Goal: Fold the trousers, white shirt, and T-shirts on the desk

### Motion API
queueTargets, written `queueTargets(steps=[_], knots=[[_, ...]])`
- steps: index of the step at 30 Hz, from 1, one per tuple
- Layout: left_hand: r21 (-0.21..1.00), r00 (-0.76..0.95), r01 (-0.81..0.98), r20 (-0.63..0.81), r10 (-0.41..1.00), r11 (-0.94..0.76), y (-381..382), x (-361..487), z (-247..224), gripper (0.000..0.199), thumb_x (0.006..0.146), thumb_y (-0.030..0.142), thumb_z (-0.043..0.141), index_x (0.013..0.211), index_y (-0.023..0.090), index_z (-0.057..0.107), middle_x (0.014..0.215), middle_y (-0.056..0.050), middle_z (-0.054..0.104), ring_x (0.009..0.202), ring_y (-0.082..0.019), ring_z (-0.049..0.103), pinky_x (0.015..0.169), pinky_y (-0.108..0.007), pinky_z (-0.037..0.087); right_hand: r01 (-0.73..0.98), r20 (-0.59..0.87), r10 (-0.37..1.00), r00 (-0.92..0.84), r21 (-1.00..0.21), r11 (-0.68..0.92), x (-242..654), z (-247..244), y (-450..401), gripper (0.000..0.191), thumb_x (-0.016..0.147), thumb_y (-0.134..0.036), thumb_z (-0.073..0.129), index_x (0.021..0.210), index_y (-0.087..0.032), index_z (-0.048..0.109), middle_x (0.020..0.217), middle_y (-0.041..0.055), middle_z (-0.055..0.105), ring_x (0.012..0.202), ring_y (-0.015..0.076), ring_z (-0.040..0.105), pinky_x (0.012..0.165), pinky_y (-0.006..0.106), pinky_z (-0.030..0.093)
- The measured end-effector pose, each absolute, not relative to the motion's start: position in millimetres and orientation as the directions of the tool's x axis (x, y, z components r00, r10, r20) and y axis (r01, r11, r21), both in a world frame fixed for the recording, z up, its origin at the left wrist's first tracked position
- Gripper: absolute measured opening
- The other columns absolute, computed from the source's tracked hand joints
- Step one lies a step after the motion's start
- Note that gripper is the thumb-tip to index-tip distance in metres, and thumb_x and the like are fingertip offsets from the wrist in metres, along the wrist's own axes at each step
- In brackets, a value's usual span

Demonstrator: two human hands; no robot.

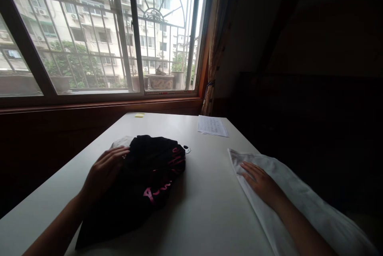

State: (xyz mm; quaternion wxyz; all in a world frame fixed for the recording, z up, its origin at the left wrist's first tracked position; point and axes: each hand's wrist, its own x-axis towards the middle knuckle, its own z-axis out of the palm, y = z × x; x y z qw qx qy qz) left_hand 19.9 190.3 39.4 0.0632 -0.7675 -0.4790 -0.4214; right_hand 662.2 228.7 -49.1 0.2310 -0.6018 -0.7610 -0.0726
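A crumpled black garment (149, 164) with pink lettering lies on the left half of the white table (206, 192). My left hand (104, 168) rests on its left edge, fingers stretched out and pointing to the right. Behind that hand a bit of white cloth (122, 141) shows, mostly hidden by the black garment. On the right, a white cloth (278, 172) hangs partly over the table's edge. My right hand (259, 180) lies flat on it with the fingers extended.
A printed sheet of paper (213, 125) lies near the table's far right corner, and yellow sticky notes (139, 115) at the far left. A small white ring-shaped object (186, 149) touches or nearly touches the black garment. Beyond the table are a barred window (131, 32) and a curtain (214, 60).
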Motion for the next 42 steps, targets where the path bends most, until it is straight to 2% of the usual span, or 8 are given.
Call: queueTargets(steps=[4, 9, 13, 18, 25, 31, 37, 42], knots=[[0.449, -0.052, 0.848, 0.598, 0.800, -0.280, 213.5, -22.8, 11.4, 0.060, 0.092, 0.056, 0.055, 0.136, 0.016, 0.062, 0.149, -0.019, 0.056, 0.137, -0.039, 0.054, 0.114, -0.058, 0.044, 0.962, 0.443, 0.874, -0.202, -0.078, 0.262, 656.5, -43.3, 228.0, 0.047, 0.097, -0.043, 0.043, 0.131, -0.023, 0.068, 0.139, 0.0112, 0.066, 0.133, 0.0318, 0.058, 0.113, 0.053, 0.047], [0.716, -0.020, 0.675, 0.258, 0.966, -0.178, 216.2, -23.6, -6.6, 0.079, 0.090, 0.061, 0.059, 0.152, 0.015, 0.043, 0.150, -0.022, 0.052, 0.130, -0.039, 0.061, 0.100, -0.047, 0.057, 0.952, 0.437, 0.860, -0.263, -0.029, 0.306, 597.5, -11.7, 218.9, 0.043, 0.093, -0.031, 0.046, 0.129, -0.021, 0.069, 0.136, 0.0129, 0.067, 0.128, 0.0340, 0.059, 0.109, 0.054, 0.047], [0.760, 0.046, 0.624, 0.197, 0.979, -0.182, 208.8, -12.9, -6.7, 0.085, 0.082, 0.055, 0.072, 0.153, 0.020, 0.040, 0.144, -0.019, 0.052, 0.128, -0.040, 0.059, 0.101, -0.049, 0.056, 0.808, 0.369, 0.803, -0.469, -0.189, 0.559, 494.9, 10.9, 196.4, 0.048, 0.094, -0.035, 0.058, 0.142, -0.031, 0.057, 0.149, 0.0066, 0.057, 0.133, 0.0308, 0.055, 0.112, 0.049, 0.046], [0.778, 0.098, 0.590, 0.195, 0.976, -0.215, 201.3, 0.2, -8.1, 0.076, 0.081, 0.048, 0.074, 0.145, 0.023, 0.041, 0.141, -0.016, 0.051, 0.114, -0.033, 0.067, 0.095, -0.046, 0.059, 0.656, 0.181, 0.733, -0.656, -0.344, 0.672, 371.9, 9.4, 166.8, 0.094, 0.075, -0.036, 0.081, 0.157, -0.041, 0.035, 0.168, 0.0073, 0.028, 0.145, 0.0420, 0.037, 0.117, 0.061, 0.036], [0.628, 0.214, 0.687, 0.306, 0.928, -0.365, 201.5, 19.1, 4.5, 0.027, 0.090, 0.037, 0.059, 0.112, 0.021, 0.064, 0.116, -0.012, 0.064, 0.102, -0.028, 0.066, 0.086, -0.037, 0.056, 0.621, 0.242, 0.750, -0.615, -0.437, 0.650, 331.0, 5.6, 163.4, 0.026, 0.079, -0.021, 0.069, 0.104, -0.024, 0.064, 0.123, 0.0072, 0.061, 0.111, 0.0291, 0.054, 0.093, 0.040, 0.049], [0.490, -0.075, 0.860, 0.399, 0.914, -0.143, 214.2, -31.7, 6.5, 0.015, 0.080, 0.038, 0.058, 0.083, 0.023, 0.059, 0.086, -0.002, 0.061, 0.076, -0.021, 0.061, 0.068, -0.031, 0.050, 0.488, 0.562, 0.782, -0.271, -0.620, 0.615, 375.8, 11.0, 186.6, 0.009, 0.085, -0.020, 0.058, 0.082, -0.023, 0.050, 0.087, 0.0011, 0.054, 0.078, 0.0187, 0.053, 0.071, 0.032, 0.044], [0.410, -0.477, 0.860, 0.436, 0.763, 0.303, 211.2, -109.0, -1.9, 0.029, 0.083, 0.045, 0.060, 0.099, 0.021, 0.056, 0.100, -0.004, 0.049, 0.080, -0.021, 0.055, 0.066, -0.030, 0.046, 0.522, 0.594, 0.796, 0.117, -0.719, 0.459, 441.0, 15.6, 219.2, 0.009, 0.084, -0.030, 0.062, 0.083, -0.024, 0.055, 0.087, 0.0018, 0.059, 0.082, 0.0228, 0.057, 0.078, 0.038, 0.045], [0.458, -0.527, 0.822, 0.384, 0.758, 0.339, 213.4, -129.7, -12.6, 0.028, 0.080, 0.043, 0.061, 0.095, 0.020, 0.056, 0.092, -0.003, 0.046, 0.077, -0.023, 0.057, 0.070, -0.035, 0.050, 0.508, 0.659, 0.737, 0.151, -0.691, 0.514, 447.1, 19.7, 218.8, 0.008, 0.084, -0.027, 0.064, 0.085, -0.024, 0.056, 0.094, 0.0029, 0.062, 0.091, 0.0240, 0.060, 0.085, 0.039, 0.047]])
